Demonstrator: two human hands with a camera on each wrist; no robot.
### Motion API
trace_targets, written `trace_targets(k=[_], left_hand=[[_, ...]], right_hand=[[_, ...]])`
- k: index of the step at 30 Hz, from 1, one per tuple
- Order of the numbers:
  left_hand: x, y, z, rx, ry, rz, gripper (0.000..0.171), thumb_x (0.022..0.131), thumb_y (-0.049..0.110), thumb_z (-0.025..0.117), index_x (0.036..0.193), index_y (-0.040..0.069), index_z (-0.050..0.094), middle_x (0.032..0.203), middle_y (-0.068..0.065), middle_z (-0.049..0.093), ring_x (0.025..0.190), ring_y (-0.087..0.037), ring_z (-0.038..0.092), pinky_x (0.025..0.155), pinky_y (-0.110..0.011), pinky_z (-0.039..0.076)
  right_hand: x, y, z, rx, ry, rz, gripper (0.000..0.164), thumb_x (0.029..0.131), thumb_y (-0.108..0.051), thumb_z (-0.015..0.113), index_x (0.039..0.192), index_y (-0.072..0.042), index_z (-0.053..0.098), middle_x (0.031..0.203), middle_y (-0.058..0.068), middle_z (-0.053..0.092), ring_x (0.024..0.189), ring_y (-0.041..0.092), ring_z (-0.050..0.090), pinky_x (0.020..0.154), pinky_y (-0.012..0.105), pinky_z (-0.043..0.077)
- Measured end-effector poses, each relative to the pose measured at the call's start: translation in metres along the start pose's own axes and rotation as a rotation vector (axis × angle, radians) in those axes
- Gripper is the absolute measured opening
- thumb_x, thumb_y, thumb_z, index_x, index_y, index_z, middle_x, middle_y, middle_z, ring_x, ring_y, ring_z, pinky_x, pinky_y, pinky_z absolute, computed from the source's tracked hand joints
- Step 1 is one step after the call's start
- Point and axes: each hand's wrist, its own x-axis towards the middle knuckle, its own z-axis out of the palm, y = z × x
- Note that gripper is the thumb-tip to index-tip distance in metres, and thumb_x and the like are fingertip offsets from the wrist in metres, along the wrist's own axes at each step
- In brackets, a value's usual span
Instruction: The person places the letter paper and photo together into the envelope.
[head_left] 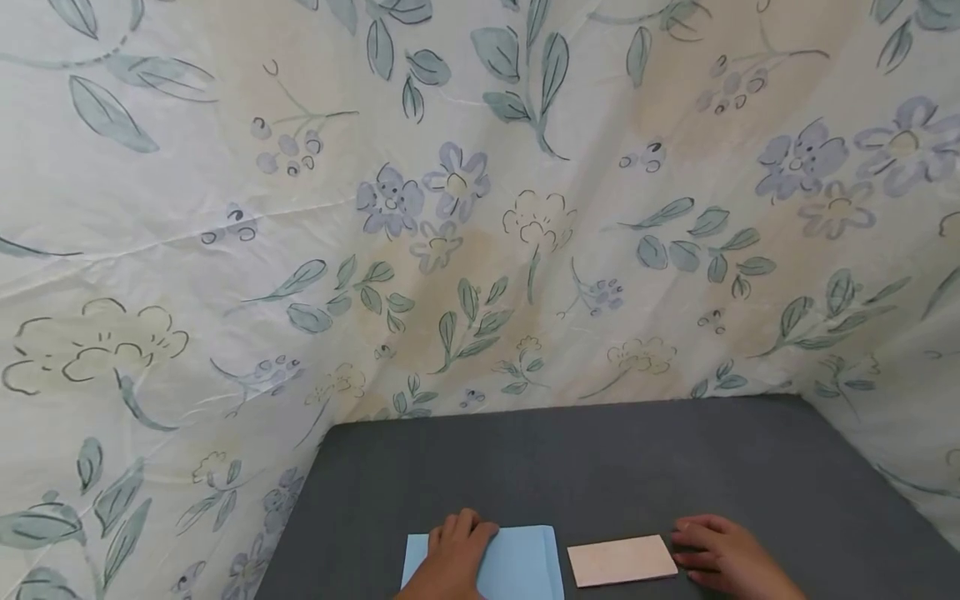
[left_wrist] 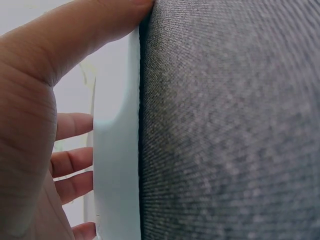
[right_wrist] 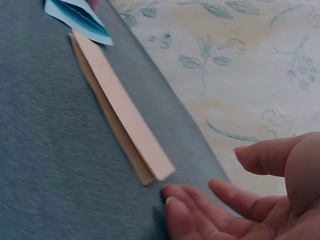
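Observation:
My left hand [head_left: 452, 557] rests over a folded light blue paper [head_left: 521, 560], its fingers reaching the far edge in the head view. From the left wrist, the thumb [left_wrist: 75, 37] stretches across the blue paper [left_wrist: 117, 165] and the other fingers [left_wrist: 72, 162] meet its far side. Right of the blue paper lies a pale pink folded card [head_left: 621, 562] on the dark table. Its two layers stand slightly apart in the right wrist view. My right hand [head_left: 723, 554] is beside the card's right end, fingers relaxed, holding nothing.
The dark grey cloth-like table top [head_left: 570, 458] extends beyond both papers. Flower-printed fabric [head_left: 450, 333] rises behind the table and along its left and right sides. In the right wrist view, the table edge runs close to the card.

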Motion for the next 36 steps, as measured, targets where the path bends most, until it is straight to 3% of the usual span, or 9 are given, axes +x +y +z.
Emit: trace_targets(k=[6,17,23,27,36], left_hand=[[0.0,0.006,-0.005,-0.01,0.012,0.014,0.098,0.08,0.072,0.088,0.153,0.013,0.057,0.127,0.007,0.039,0.106,-0.011,0.032,0.093,-0.053,0.033],[0.003,0.011,-0.005,-0.027,0.01,-0.017,0.096,0.08,0.069,0.09,0.152,0.014,0.058,0.127,0.006,0.04,0.107,-0.012,0.033,0.093,-0.053,0.033],[0.006,0.008,-0.004,-0.035,-0.002,-0.028,0.093,0.081,0.067,0.09,0.151,0.015,0.059,0.128,0.005,0.041,0.107,-0.012,0.034,0.093,-0.054,0.034],[0.007,0.006,-0.001,-0.03,0.011,-0.018,0.093,0.082,0.069,0.089,0.152,0.015,0.059,0.129,0.005,0.041,0.107,-0.012,0.034,0.092,-0.053,0.034],[0.01,0.008,-0.001,-0.019,0.019,-0.02,0.094,0.081,0.069,0.089,0.151,0.014,0.059,0.129,0.005,0.041,0.108,-0.011,0.034,0.092,-0.053,0.034]], right_hand=[[-0.004,-0.01,-0.005,-0.023,-0.038,0.037,0.061,0.116,-0.031,0.056,0.143,0.023,0.046,0.121,0.028,0.071,0.112,0.041,0.071,0.097,0.056,0.055],[-0.007,-0.018,0.009,-0.023,-0.049,0.057,0.072,0.113,-0.04,0.061,0.144,0.022,0.042,0.117,0.023,0.073,0.113,0.043,0.07,0.097,0.059,0.054],[0.0,-0.017,0.01,0.026,-0.051,0.016,0.061,0.111,-0.026,0.067,0.145,0.017,0.042,0.125,0.027,0.066,0.114,0.045,0.069,0.095,0.06,0.055],[0.006,-0.014,0.012,0.032,-0.052,0.002,0.065,0.108,-0.016,0.07,0.15,0.019,0.034,0.129,0.032,0.058,0.113,0.043,0.069,0.094,0.057,0.057],[0.015,-0.009,0.01,0.018,-0.186,-0.01,0.054,0.107,-0.009,0.071,0.143,0.025,0.047,0.121,0.022,0.068,0.108,0.032,0.07,0.099,0.051,0.056]])
